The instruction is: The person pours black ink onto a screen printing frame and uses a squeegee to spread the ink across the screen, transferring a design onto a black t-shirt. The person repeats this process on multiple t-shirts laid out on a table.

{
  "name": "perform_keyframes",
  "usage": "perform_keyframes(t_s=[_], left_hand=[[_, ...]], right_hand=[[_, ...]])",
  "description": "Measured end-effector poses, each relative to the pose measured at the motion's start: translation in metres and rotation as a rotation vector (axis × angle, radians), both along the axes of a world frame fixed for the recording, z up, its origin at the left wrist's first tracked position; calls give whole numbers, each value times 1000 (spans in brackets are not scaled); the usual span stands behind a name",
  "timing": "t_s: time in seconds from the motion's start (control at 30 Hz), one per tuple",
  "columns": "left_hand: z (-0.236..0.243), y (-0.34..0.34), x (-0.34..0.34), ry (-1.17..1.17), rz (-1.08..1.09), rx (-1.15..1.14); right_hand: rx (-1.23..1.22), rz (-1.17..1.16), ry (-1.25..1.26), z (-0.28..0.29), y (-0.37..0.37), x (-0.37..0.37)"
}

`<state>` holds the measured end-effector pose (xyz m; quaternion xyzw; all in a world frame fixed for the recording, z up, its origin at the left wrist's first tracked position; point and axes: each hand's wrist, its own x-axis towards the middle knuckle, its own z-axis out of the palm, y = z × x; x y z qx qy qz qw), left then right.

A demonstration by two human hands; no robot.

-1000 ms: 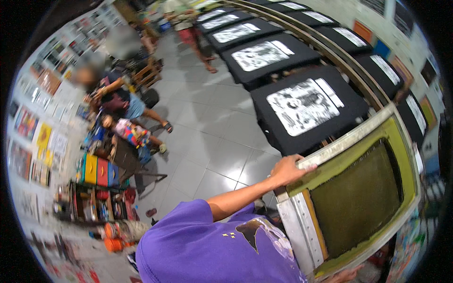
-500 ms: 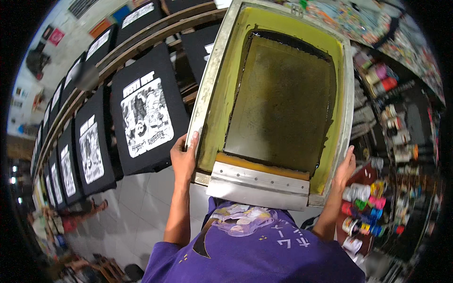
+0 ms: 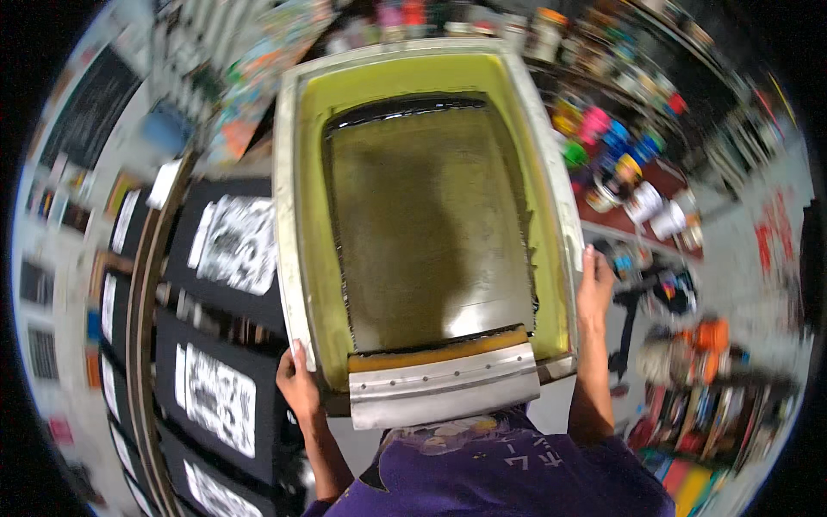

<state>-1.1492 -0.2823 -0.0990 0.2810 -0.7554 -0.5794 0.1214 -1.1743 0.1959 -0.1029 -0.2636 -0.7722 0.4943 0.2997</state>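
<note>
A screen-printing frame with pale, worn rails is held out in front of me. Its yellow-green border surrounds a darker rectangular mesh, and wet black ink is banked along the far end. Across the near end rests a squeegee with a metal holder and an amber blade, its blade touching ink. My left hand grips the left rail near its lower corner, thumb on top. On the right rail my right hand is closed the same way, a little higher up. The fingers beneath are hidden.
On my left, black shirts with white prints lie on boards beside a long wooden rail. Coloured ink pots crowd a reddish surface at the right. A stocked shelf stands at the lower right.
My view has swung to the right, bringing the ink pots and the right-hand shelf further in. The screen frame came along in both hands, the squeegee still lying on it.
</note>
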Motion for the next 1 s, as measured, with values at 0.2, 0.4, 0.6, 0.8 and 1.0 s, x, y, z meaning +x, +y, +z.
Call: perform_keyframes(t_s=[0.2, 0.4, 0.6, 0.8, 1.0], left_hand=[[-41, -5, -47, -68, -192, 36], [-43, -13, -127, -83, -488, 81], [-6, 20, -236, -155, -810, -39], [1, 91, -294, -41, -1093, 57], [9, 183, -305, -71, -1309, 119]], right_hand=[[50, -237, -141, -1, -9, 52], [20, -498, -103, 6, -48, 74], [-12, -747, -188, 39, -62, 84], [21, -938, -156, 49, -74, 124], [95, -1179, -97, 38, -78, 179]])
